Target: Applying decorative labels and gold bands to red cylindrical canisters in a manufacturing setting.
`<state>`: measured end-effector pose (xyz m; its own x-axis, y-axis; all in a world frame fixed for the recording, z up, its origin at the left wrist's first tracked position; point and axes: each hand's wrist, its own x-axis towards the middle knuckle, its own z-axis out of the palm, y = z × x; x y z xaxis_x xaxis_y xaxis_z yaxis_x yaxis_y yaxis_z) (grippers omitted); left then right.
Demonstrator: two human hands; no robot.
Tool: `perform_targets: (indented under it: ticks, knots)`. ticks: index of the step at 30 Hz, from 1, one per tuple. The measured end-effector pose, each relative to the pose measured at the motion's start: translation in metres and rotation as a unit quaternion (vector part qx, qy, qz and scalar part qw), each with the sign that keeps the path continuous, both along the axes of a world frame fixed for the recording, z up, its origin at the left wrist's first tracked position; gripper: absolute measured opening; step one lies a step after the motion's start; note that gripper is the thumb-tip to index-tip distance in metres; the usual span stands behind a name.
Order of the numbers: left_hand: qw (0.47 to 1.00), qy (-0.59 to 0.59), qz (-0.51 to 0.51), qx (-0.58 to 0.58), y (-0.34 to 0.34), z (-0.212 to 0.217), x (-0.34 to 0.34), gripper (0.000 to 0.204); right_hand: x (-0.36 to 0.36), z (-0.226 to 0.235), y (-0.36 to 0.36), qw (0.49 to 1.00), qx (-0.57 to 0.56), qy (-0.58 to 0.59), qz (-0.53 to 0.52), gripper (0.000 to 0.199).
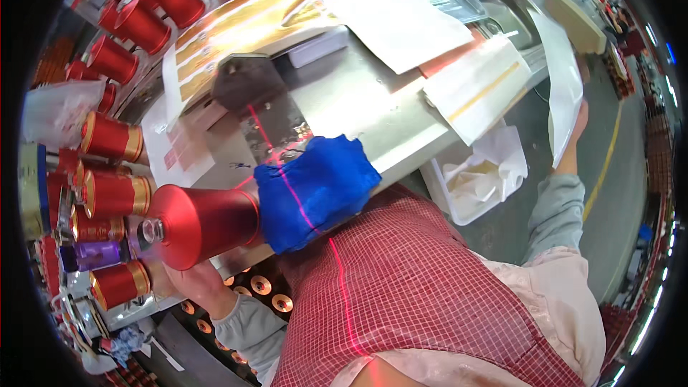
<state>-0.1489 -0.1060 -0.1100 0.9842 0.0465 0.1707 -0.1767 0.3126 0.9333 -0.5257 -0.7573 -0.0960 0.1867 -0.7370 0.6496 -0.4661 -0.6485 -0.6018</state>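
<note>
Off to the right, my right hand grips the edge of a curved white sheet, with its fingers partly behind it. My left hand is at the lower left, against or just beside a large glossy red bottle with a clear neck. Its fingers are mostly hidden, so whether they close on the bottle does not show. A crumpled blue cloth lies at the table's near edge, touching or very close to the bottle's base. A red laser line crosses the cloth and my checked apron.
Printed gold sheets and white sheets cover the metal table. A dark angular block stands on it. Red bottles crowd the left side. A white bin sits below the near edge. Behind is a metal sink.
</note>
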Motion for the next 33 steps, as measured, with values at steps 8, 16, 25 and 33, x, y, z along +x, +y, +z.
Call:
perform_targets:
  ticks: [8, 16, 25, 33]
  knots:
    - [0.995, 0.035, -0.047, -0.075, 0.02, -0.011, -0.001, 0.037, -0.221, -0.266, 0.034, 0.766, 0.604, -0.176, -0.135, 0.023]
    - [0.973, -0.157, 0.144, 0.088, -0.036, 0.069, -0.08, 0.029, -0.029, -0.159, 0.149, 0.617, 0.776, -0.04, 0.121, 0.039]
    - [0.835, -0.135, -0.457, 0.276, -0.148, 0.072, -0.116, 0.036, 0.149, 0.029, 0.288, 0.691, 0.381, 0.037, 0.614, 0.023]
    - [0.845, -0.081, -0.47, 0.241, -0.165, 0.03, -0.123, 0.02, 0.153, 0.035, 0.3, 0.728, 0.232, 0.078, 0.641, 0.038]
